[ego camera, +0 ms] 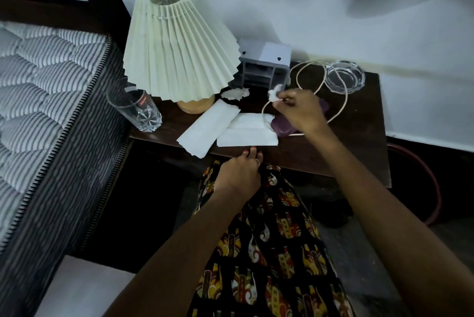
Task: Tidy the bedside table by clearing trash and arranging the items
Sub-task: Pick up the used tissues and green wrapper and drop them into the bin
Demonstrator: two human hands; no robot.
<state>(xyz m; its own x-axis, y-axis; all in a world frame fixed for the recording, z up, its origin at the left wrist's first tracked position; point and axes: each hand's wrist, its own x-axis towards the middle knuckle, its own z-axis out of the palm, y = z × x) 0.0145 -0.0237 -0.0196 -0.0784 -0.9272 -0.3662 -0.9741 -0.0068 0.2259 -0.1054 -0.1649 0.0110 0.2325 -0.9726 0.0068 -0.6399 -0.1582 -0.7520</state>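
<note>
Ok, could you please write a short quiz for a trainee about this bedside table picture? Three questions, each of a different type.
1. True or false: the right hand pinches a small crumpled white scrap.
2. Which object stands at the table's corner nearest the mattress? A) glass ashtray B) drinking glass C) grey mini organizer
3. Fill in: the left hand rests at the table's front edge, just below the flat white ____.

Key: 1 true; 2 B; 3 tissues.
</note>
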